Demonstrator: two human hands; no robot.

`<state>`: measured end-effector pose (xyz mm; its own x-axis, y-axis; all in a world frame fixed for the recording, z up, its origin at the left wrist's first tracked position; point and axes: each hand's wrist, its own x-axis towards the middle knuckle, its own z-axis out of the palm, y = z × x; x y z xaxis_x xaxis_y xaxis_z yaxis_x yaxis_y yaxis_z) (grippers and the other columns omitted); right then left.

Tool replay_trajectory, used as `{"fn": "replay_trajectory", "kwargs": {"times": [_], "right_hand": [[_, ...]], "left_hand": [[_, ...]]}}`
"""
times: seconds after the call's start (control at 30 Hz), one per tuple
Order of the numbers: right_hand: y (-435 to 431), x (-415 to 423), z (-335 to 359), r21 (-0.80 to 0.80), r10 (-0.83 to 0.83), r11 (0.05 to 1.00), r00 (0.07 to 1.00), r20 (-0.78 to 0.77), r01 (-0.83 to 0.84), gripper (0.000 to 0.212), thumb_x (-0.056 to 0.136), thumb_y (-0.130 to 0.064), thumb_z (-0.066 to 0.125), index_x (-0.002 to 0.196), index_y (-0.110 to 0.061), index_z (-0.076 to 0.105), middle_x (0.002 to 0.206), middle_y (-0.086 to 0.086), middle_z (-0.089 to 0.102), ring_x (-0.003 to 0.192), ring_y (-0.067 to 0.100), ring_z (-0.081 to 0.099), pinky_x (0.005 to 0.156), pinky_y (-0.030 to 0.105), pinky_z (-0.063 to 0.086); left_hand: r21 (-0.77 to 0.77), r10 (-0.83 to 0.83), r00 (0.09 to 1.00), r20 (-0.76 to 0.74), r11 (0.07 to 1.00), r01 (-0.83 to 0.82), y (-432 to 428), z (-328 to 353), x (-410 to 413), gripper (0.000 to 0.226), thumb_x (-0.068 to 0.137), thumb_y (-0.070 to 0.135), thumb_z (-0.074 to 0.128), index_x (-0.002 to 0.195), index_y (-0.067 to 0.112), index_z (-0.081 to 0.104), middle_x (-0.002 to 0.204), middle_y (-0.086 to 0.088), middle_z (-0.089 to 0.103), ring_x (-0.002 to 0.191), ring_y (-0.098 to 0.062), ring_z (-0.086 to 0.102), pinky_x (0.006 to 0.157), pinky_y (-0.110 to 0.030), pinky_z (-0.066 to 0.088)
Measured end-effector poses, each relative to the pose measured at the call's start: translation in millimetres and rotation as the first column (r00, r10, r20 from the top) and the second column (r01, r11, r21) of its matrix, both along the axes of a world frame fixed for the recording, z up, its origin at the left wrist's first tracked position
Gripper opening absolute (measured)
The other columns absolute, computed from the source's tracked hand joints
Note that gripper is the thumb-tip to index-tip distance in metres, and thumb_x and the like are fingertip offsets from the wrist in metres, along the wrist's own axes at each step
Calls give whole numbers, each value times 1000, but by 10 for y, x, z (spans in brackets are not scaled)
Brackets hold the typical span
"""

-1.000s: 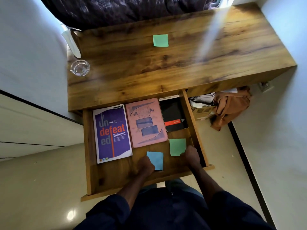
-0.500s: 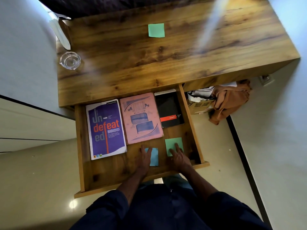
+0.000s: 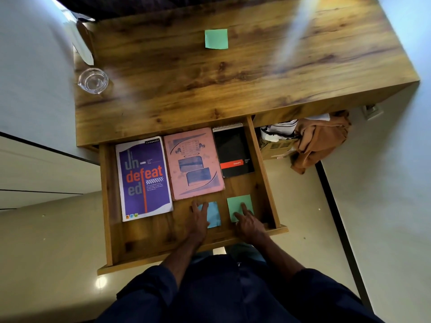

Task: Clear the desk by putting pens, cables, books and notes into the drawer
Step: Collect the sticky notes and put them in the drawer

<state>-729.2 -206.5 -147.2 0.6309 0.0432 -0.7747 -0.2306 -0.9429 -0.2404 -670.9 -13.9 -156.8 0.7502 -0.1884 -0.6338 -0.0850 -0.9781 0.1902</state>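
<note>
The wooden drawer (image 3: 108, 206) stands pulled out below the desk (image 3: 233, 78). Inside lie a purple book (image 3: 144, 178), a pink book (image 3: 193, 163) and a black spiral notepad (image 3: 234, 152). My left hand (image 3: 198, 217) lies flat with straight fingers on the left edge of a blue sticky note (image 3: 214, 214). My right hand (image 3: 248, 223) presses its fingertips on a green sticky note (image 3: 239, 203) in the drawer's right front corner. Another green sticky note (image 3: 216, 39) lies on the desk top near the back.
A clear glass bowl (image 3: 93, 80) sits at the desk's left edge, with a white folded object (image 3: 81, 46) behind it. Under the desk on the right lie a brown cloth (image 3: 319, 141) and papers (image 3: 277, 131). Walls stand to both sides.
Both hands went from curled at the drawer's front to flat, reaching forward onto the blue and green notes. The view shifted closer over the drawer.
</note>
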Motion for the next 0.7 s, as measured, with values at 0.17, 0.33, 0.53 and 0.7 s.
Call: {"fn": "replay_trajectory", "kwargs": {"times": [0.17, 0.33, 0.53, 0.7], "right_hand": [[-18, 81, 134, 46, -125, 992, 977, 175, 119, 41, 101, -24, 56, 141, -19, 50, 162, 12, 29, 139, 30, 46, 106, 45, 49], [-52, 512, 428, 230, -329, 943, 771, 545, 240, 12, 98, -18, 56, 104, -15, 65, 98, 3, 69, 87, 17, 66, 72, 30, 57], [-9, 1576, 842, 433, -436, 890, 538, 721, 141, 15, 96, -14, 55, 102, -11, 69, 93, 4, 70, 79, 14, 64, 68, 27, 55], [-72, 2584, 1203, 452, -449, 886, 447, 774, 106, 19, 90, -13, 57, 104, -13, 70, 100, 5, 70, 87, 23, 66, 71, 35, 56]], "left_hand": [[-58, 25, 999, 37, 998, -23, -21, 116, -5, 65, 98, 35, 62, 154, 27, 30, 163, -12, 11, 140, -25, 38, 101, -29, 48], [-323, 128, 954, 269, 946, -36, -89, 353, 196, 46, 94, 37, 68, 133, 16, 57, 140, -8, 50, 123, -23, 56, 89, -29, 56], [-449, 152, 797, 584, 879, 161, -307, 1004, 1187, 30, 97, 28, 61, 124, 14, 59, 125, -5, 58, 111, -17, 60, 81, -26, 57], [-429, 202, 676, 708, 884, 186, -413, 1455, 2299, 29, 90, 17, 62, 119, 12, 61, 122, -7, 57, 113, -23, 56, 90, -33, 48]]}}
